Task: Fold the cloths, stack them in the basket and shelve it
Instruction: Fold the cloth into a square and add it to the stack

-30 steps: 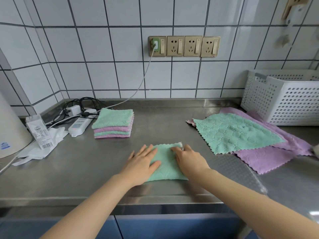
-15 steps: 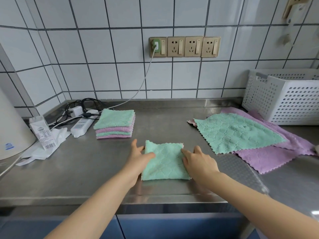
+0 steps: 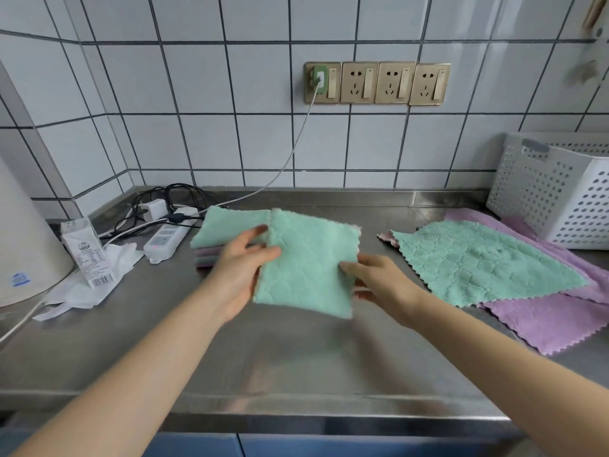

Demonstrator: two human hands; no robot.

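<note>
Here both hands (image 3: 379, 278) hold the folded square green cloth (image 3: 306, 265).

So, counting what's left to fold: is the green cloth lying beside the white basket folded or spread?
Spread: the green cloth lies flat, zigzag edges showing.

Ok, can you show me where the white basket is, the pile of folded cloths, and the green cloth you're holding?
white basket (image 3: 540, 196), head view, on its holed left wall.
pile of folded cloths (image 3: 227, 225), head view, on the top green cloth.
held green cloth (image 3: 306, 265), head view, on its middle, between both hands.
</note>
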